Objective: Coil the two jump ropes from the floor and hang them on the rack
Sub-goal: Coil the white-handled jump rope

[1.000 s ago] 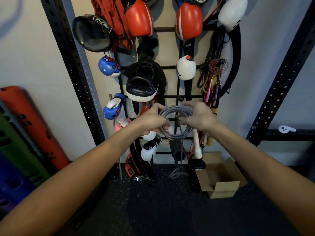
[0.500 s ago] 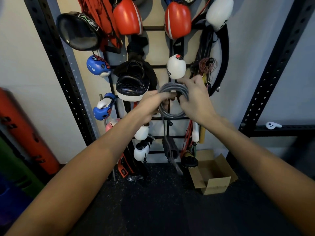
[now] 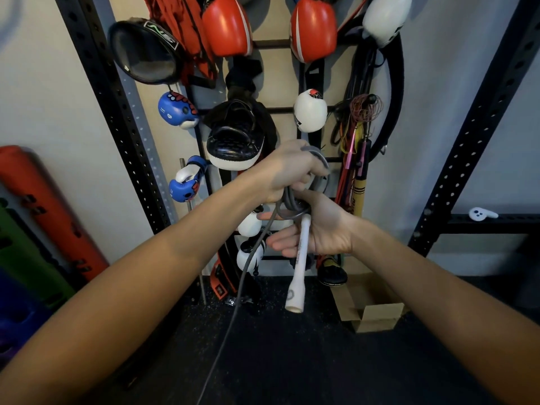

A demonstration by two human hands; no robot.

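**A:** Entry one, the task's thing?

**B:** Jump rope [image 3: 292, 206]: grey cord wound in several loops. It is at the centre of the frame, in front of the rack [image 3: 270, 43] and not hung on it. One white handle [image 3: 298, 267] hangs from the coil, just below centre. One loose strand [image 3: 242, 276] runs from the coil down to the bottom edge, left of centre.

**A:** Hands?

**B:** Left hand [image 3: 287, 171]: above the coil, fingers curled round the top of the loops, gripping them. Right hand [image 3: 321, 232]: under the coil, palm up, fingers straight and slightly spread, pointing to frame left. The handle lies across the palm. Whether the thumb presses the cord cannot be told.

**A:** Rack contents?

**B:**
- Top centre: red glove [image 3: 226, 24] and second red glove [image 3: 314, 27].
- Upper left: round black pad [image 3: 143, 52].
- Middle: black mitt [image 3: 233, 135] with a white edge, and white glove [image 3: 309, 111] to its right.
- Left side: blue glove [image 3: 176, 108], with blue-and-white glove [image 3: 184, 184] below it.
- Right side: bundle of thin cords [image 3: 361, 133], red, pink and yellow, hanging.

**A:** Surroundings?

**B:**
- Lower right: open cardboard box [image 3: 371, 314] on the dark floor [image 3: 292, 361], just below the rack.
- Left edge: red roll [image 3: 43, 206] leaning on the wall.
- Far right: small white object [image 3: 482, 214] on a black crossbar [image 3: 496, 226].
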